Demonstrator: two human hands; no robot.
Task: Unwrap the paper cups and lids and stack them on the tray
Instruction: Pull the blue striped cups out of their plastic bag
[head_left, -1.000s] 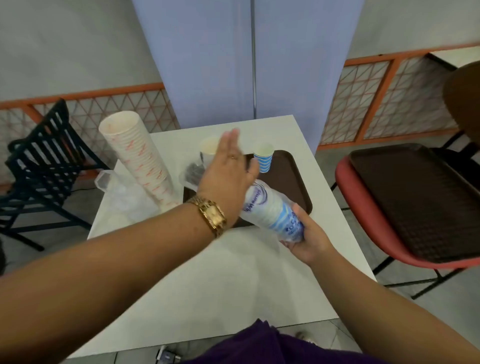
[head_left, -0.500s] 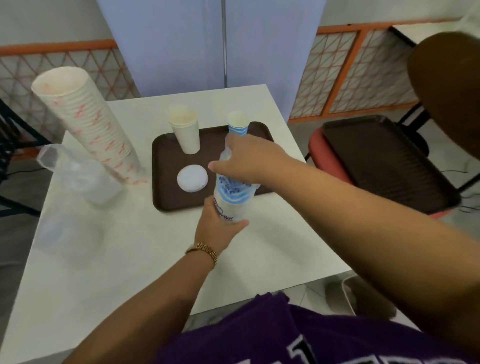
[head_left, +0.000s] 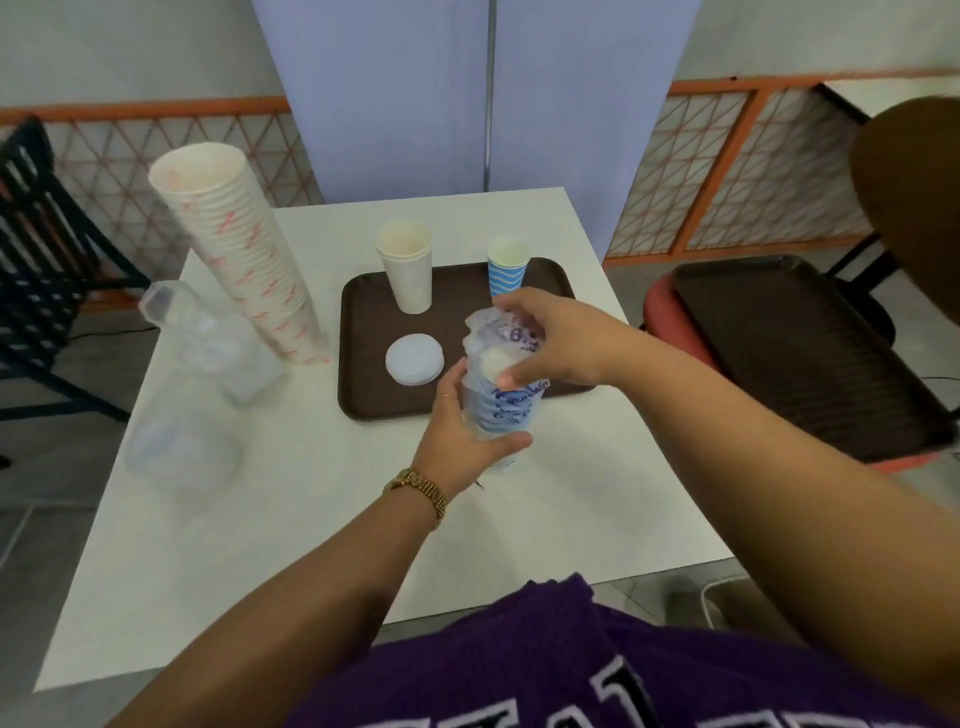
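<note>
I hold a plastic-wrapped sleeve of blue-and-white paper cups (head_left: 498, 410) upright over the white table (head_left: 291, 509), just in front of the brown tray (head_left: 363, 364). My left hand (head_left: 462, 431) grips the sleeve's lower part. My right hand (head_left: 545, 338) pinches the loose wrapper at the top, where a white cup rim shows. On the tray stand a white cup stack (head_left: 408, 270) and a blue wavy cup (head_left: 506, 267), with a stack of white lids (head_left: 414, 359) in front.
A tall leaning stack of red-printed cups (head_left: 244, 249) stands left of the tray, beside crumpled clear wrappers (head_left: 208, 374). A red chair (head_left: 670, 332) at the right carries another brown tray (head_left: 800, 353). A black chair (head_left: 47, 244) is at far left.
The sleeve went from lying tilted in my right hand to standing upright. My left hand moved down to its base and my right hand went to the top, where the wrapper has opened.
</note>
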